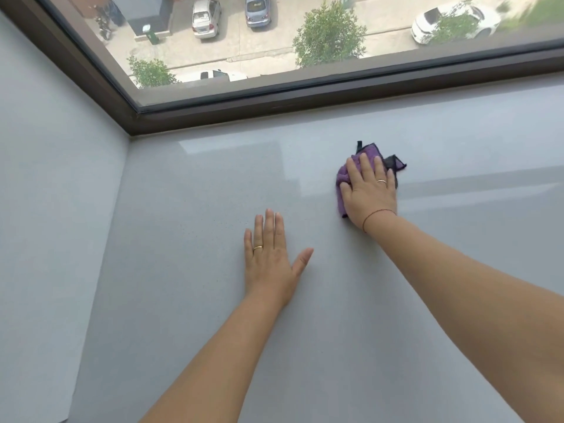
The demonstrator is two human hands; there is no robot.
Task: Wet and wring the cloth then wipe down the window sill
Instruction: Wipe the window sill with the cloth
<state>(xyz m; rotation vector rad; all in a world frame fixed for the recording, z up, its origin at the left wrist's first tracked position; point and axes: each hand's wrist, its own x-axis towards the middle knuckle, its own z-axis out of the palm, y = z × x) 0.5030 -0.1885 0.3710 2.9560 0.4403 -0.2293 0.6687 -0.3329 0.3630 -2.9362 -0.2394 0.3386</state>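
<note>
A wide grey window sill [189, 209] fills the head view. My right hand [367, 190] lies flat on a bunched purple cloth with black edging [343, 178], pressing it onto the sill a little in front of the window frame. Most of the cloth is hidden under the palm and fingers. My left hand [273, 261] rests flat on the bare sill, fingers together and thumb out, holding nothing, nearer to me and left of the cloth. Shiny streaks on the sill run to the right of the cloth.
A dark brown window frame [274, 102] borders the sill at the back, with glass above it. A grey side wall [52, 193] closes the sill on the left, meeting the frame in a corner.
</note>
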